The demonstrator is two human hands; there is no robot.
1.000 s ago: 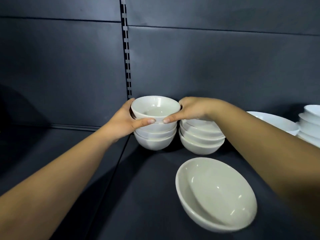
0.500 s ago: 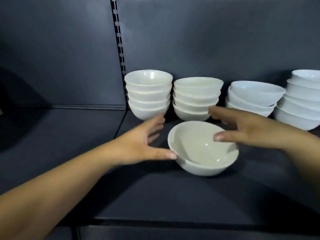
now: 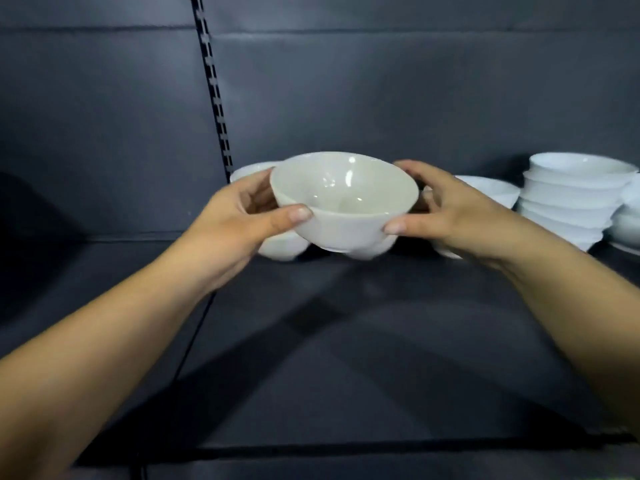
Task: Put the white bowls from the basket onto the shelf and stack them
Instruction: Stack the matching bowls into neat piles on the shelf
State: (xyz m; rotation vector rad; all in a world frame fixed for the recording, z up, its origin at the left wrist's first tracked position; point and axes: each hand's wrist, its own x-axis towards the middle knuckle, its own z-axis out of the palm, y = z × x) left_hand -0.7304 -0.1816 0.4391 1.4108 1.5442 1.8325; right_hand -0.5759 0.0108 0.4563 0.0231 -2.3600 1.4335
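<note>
While the dark shelf (image 3: 346, 358) nearest the camera looks like a hard deck, anything let go above it would likely chip or roll off the front lip. Above it the left hand (image 3: 235, 220) grips one white bowl (image 3: 343, 199), thumb pressed on the near wall and fingers curled round the far side. The right hand (image 3: 446, 213) grips the opposite side in much the same way, thumb low on the near wall and fingers at the far rim. The bowl appears to be held off the shelf, its rim tipped a little toward the camera, in front of the stacks. Its glaze looks slick and both thumbs sit on a curved wall, so the hold could slide if either hand lets up first. Just behind, a left stack of small bowls (image 3: 282, 245) shows beside the left hand. Whatever stands directly behind the held bowl is hidden, so lowering it blind could clip a rim, seat the bowl crooked or nudge a column over. The right knuckles are near a stack of wider bowls (image 3: 491, 188), which a sideways move could knock. A taller right stack (image 3: 571, 202) stands beyond that, and the basket is out of view.
</note>
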